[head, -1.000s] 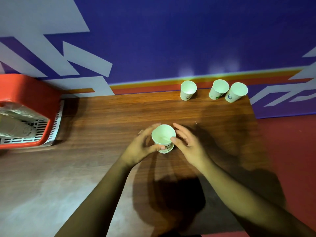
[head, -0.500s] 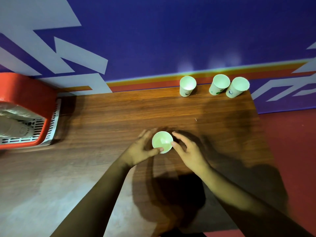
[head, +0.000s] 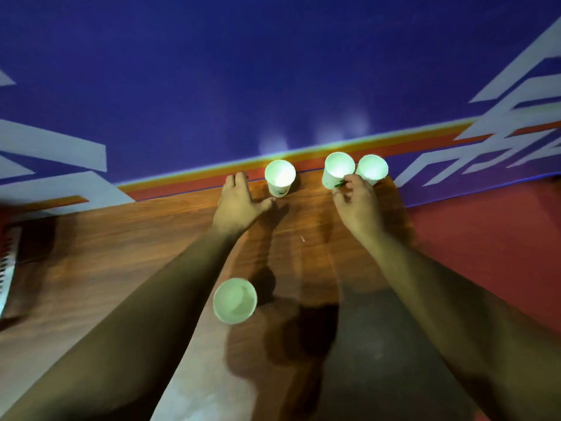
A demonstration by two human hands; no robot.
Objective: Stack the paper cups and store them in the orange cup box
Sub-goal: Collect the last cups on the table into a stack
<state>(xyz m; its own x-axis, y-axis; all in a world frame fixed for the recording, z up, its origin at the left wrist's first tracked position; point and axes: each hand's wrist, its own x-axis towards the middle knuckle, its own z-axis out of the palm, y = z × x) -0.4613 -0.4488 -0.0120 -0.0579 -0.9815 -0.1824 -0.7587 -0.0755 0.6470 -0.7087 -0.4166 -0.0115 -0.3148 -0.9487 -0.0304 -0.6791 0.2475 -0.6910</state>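
While the right hand (head: pixel 358 205) is pinching the lower wall of the middle cup (head: pixel 337 168) with curled fingers (head: pixel 344 185), the left hand (head: pixel 235 205) is lying released. Its fingers are straight, pointing at the far edge of the bench (head: pixel 151 238) and gripping nothing. The left cup (head: pixel 280 174) is standing upright, mouth up, at that far edge, just right of the left fingers and just beyond the thumb. Whether the thumb tip is touching its base I cannot tell. Since the cup is sitting inside the open span of that hand, the grasp is probably calling for a sideways close to the right rather than a longer reach. The right cup (head: pixel 372 167) is standing upright toward the far right corner, just beside the middle cup, their rims seeming to touch. Lifting the middle one is therefore risking a nudge. The near cup (head: pixel 235 300) is standing upright well back between the forearms, closer to the left one, and is likely waiting to take the others.
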